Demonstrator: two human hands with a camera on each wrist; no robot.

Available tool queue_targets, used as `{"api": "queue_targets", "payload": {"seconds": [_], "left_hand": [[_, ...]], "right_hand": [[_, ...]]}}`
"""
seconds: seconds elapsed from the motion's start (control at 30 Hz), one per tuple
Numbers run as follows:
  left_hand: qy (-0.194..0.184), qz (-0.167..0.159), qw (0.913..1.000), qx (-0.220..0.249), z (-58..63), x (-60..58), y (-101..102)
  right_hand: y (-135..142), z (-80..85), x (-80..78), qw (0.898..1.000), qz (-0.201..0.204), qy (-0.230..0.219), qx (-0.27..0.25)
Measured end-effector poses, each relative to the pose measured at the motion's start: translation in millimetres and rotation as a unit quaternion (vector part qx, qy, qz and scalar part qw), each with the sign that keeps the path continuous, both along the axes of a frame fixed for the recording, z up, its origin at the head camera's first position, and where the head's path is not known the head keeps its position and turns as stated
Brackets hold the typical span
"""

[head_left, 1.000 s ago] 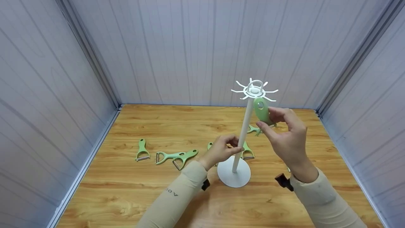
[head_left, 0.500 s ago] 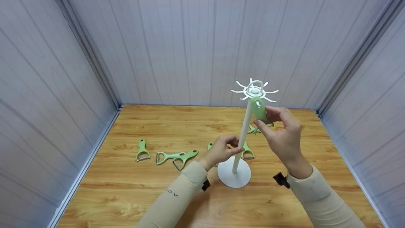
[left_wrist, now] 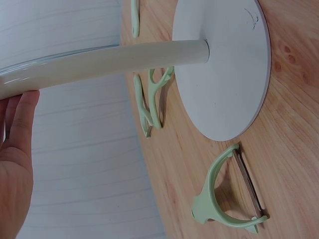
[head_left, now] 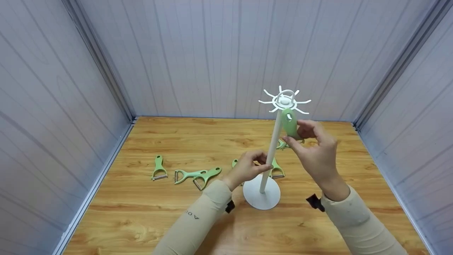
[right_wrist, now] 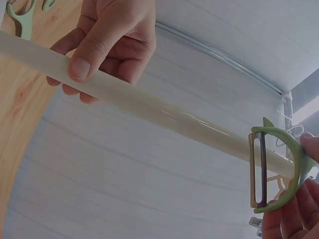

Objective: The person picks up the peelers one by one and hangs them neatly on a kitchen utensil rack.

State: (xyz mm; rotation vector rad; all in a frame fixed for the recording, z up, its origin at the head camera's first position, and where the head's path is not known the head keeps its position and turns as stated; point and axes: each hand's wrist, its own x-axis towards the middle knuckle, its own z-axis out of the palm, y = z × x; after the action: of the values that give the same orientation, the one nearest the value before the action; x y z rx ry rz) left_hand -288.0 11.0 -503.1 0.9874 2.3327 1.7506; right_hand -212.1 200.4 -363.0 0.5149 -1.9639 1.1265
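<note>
A white stand (head_left: pixel 274 140) rises from its round base (head_left: pixel 262 198), tilted a little in the head view, with a ring of curved hooks (head_left: pixel 285 102) on top. My left hand (head_left: pixel 247 165) grips the pole low down between thumb and fingers. In my right hand (head_left: pixel 318 152), thumb and fingers pinch a green Y-shaped peeler (head_left: pixel 290 126). Its handle end points up just under the hooks, and a white hook tip shows in the handle's hole. Whether the hook bears any weight I cannot tell. The right wrist view shows the peeler's metal blade (right_wrist: pixel 257 169) facing down the pole.
Several more green peelers lie on the wooden table (head_left: pixel 141 219): one at the far left (head_left: pixel 159 166), a crossed pair (head_left: pixel 207 177), others around the stand, partly hidden by hands and pole. Pale panel walls (head_left: pixel 226 56) enclose the back and sides.
My right hand has shifted slightly left with the peeler, bringing its handle hole over a front hook's tip. The left hand stays on the pole.
</note>
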Motion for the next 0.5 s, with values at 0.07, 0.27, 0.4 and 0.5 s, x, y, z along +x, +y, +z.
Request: {"api": "queue_targets", "payload": {"seconds": [0.07, 0.27, 0.4, 0.5], "left_hand": [[-0.001, -0.001, 1.0, 0.0, 0.4, 0.1, 0], [0.003, 0.002, 1.0, -0.007, 1.6, 0.0, -1], [0.0, 0.001, 1.0, -0.006, 0.8, 0.1, -1], [0.0, -0.003, 1.0, -0.003, 0.1, 0.3, 0]], "right_hand": [[1, -0.4, 0.2, 1.0, -0.002, 0.001, 0.001], [8, -2.9, 2.8, 1.0, -0.007, -0.002, -0.004], [14, -6.1, 3.8, 1.0, -0.012, -0.005, -0.002], [19, -8.4, 4.7, 1.0, -0.019, -0.007, -0.003]]}}
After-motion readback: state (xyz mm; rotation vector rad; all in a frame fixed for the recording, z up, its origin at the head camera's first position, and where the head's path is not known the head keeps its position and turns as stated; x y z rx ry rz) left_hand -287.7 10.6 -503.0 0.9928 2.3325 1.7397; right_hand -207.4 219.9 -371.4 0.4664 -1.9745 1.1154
